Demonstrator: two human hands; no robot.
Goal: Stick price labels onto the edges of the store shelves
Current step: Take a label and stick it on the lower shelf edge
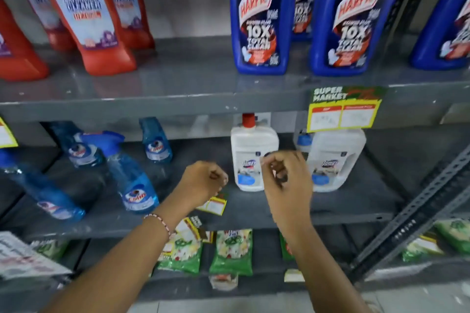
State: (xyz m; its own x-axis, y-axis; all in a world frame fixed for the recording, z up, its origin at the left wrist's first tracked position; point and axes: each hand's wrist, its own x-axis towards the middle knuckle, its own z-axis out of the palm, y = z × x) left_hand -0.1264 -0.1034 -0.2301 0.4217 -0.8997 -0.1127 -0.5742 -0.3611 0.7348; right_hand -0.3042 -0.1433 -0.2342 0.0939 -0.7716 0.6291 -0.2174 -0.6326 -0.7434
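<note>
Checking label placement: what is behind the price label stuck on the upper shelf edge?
The price label covers the top of a white bottle on the shelf below; its cap is hidden.

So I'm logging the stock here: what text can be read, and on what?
"HARPIC": red bottles
"HARPIC 10X TOTAL CLEAN": blue bottles
"SUPER MARKET": price label on the shelf edge; its prices are blurred
"Colin": spray bottles
White bottles' brand and the green packets: unreadable
</note>
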